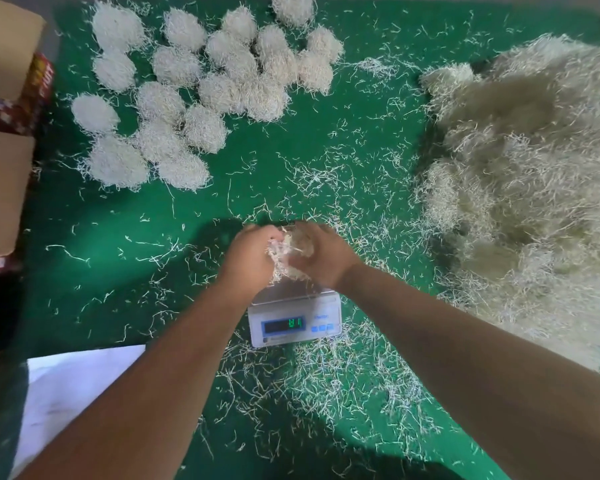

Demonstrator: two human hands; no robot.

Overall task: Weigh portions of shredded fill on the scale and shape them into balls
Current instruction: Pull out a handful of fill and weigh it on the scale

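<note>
two bare forearms reaching in from 6 o'clock, left hand (253,252) and right hand (321,256) cupped, grasping one pale, stringy portion of fill (293,251) over one white scale (293,318). roughly twenty finished balls (187,95) at 11 o'clock; one loose heap (520,174) at 3 o'clock on green mat (361,133).

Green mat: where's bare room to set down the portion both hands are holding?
Barest patch: the green mat between the finished balls, the cardboard boxes and the left hand, with only stray shreds. Another gap lies between the balls and the big loose pile. Thick litter surrounds the scale.
</note>
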